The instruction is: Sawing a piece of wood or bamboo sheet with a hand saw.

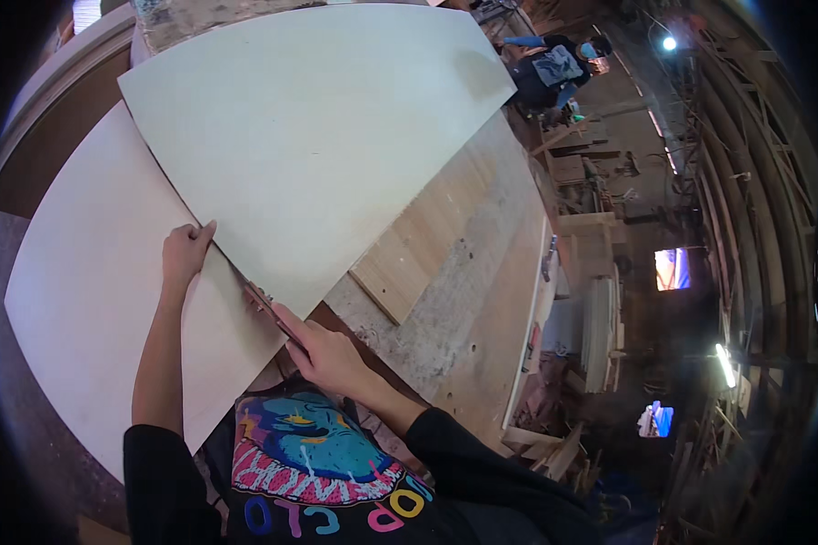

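Two large pale sheets, like thin boards, lie before me. The far sheet [318, 136] meets or overlaps the near-left sheet [100, 263] along a slanting dark line; which lies on top is hard to tell. At that line my left hand [185, 254] is closed, thumb and curled fingers pinching the far sheet's edge. Closer to me, my right hand [323, 356] is wrapped round a slim brownish hand tool [262, 300], whose exact kind I cannot make out. Its front end rests at the same edge, near the sheet's closest corner.
A wooden board [404, 263] lies on the worn workbench [454, 336], right of the far sheet. A brown curved wooden frame [59, 118] stands at the left. A masked person [554, 68] is at the far right. Stacked timber [600, 336] and scrap wood line the right side.
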`<state>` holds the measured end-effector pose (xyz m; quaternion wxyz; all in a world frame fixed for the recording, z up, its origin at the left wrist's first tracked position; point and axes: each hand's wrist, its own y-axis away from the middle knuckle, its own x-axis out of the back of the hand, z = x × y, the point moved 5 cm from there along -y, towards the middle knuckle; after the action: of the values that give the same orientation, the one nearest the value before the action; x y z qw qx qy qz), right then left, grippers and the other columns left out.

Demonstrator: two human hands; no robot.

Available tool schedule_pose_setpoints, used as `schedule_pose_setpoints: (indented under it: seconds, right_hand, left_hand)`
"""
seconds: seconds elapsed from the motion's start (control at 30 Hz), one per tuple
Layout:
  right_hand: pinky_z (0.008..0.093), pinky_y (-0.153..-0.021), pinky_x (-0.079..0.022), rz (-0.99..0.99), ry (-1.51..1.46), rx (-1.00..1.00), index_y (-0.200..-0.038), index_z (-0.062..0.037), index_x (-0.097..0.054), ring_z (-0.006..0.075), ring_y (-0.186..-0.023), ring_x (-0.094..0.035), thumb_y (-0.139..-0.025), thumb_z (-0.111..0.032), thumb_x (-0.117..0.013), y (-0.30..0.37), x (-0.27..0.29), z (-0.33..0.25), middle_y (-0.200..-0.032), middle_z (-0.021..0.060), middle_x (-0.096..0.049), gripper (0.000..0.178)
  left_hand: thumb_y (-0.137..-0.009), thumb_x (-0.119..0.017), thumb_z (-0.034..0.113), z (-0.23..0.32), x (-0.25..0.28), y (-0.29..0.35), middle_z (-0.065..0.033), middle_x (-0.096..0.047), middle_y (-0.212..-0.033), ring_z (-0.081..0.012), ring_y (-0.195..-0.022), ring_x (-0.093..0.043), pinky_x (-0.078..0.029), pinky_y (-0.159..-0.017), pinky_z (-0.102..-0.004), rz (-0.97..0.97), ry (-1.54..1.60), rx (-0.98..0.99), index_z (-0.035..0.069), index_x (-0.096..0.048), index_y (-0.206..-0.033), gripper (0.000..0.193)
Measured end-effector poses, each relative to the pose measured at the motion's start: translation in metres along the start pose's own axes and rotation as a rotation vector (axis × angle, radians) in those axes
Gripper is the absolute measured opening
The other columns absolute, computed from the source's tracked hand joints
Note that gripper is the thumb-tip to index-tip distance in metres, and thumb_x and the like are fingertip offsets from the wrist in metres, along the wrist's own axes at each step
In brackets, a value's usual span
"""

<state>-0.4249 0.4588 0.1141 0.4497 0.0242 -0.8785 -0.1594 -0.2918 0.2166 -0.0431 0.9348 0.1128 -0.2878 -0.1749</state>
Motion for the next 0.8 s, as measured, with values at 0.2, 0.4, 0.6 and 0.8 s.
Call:
schedule_pose_setpoints:
  seconds: [0.2, 0.4, 0.6, 0.8]
  right_hand:
    - [0.0462, -0.09, -0.052, 0.119, -0.179, 0.149, -0.155, -0.0134, -0.025, 0.0424, -0.108, -0.061, -0.09, -0.015, -0.062, 0.012, -0.005, 0.009, -0.124, 0.0244, -0.059, 0.074]
    - [0.047, -0.096, -0.049, 0.138, -0.313, 0.382, -0.151, -0.0053, -0.031, 0.0428, -0.118, -0.055, -0.089, -0.015, -0.062, 0.028, -0.012, 0.02, -0.136, 0.0256, -0.049, 0.069]
    - [0.0431, -0.104, -0.044, 0.063, -0.342, 0.423, -0.139, 0.0006, -0.047, 0.04, -0.12, -0.054, -0.087, -0.015, -0.066, 0.099, 0.02, 0.047, -0.133, 0.022, -0.054, 0.057]
    - [0.0391, -0.097, -0.048, -0.112, -0.516, 0.353, -0.133, -0.0004, -0.056, 0.0337, -0.112, -0.063, -0.091, -0.017, -0.065, 0.119, 0.01, 0.114, -0.123, 0.0222, -0.063, 0.045]
  left_hand:
    - [-0.098, -0.059, 0.041, -0.023, 0.013, 0.104, -0.0084, -0.063, -0.062, -0.0159, -0.052, -0.057, -0.047, -0.052, -0.0327, -0.058, 0.158, -0.015, 0.001, -0.065, -0.078, 0.045]
    - [-0.102, -0.048, 0.049, 0.021, -0.062, 0.225, -0.0116, -0.064, -0.119, -0.0169, -0.101, -0.063, -0.053, -0.08, -0.032, -0.36, 0.94, 0.289, 0.006, -0.05, -0.138, 0.056]
    - [-0.1, -0.054, 0.033, 0.067, -0.078, 0.231, -0.0081, -0.058, -0.102, -0.0179, -0.094, -0.058, -0.051, -0.084, -0.0335, 0.056, 1.027, 0.105, 0.005, -0.045, -0.139, 0.048]
    - [-0.098, -0.049, 0.025, 0.061, -0.09, 0.222, -0.0127, -0.054, -0.081, -0.0261, -0.056, -0.059, -0.056, -0.056, -0.0395, 0.136, 1.167, 0.114, 0.006, -0.037, -0.124, 0.034]
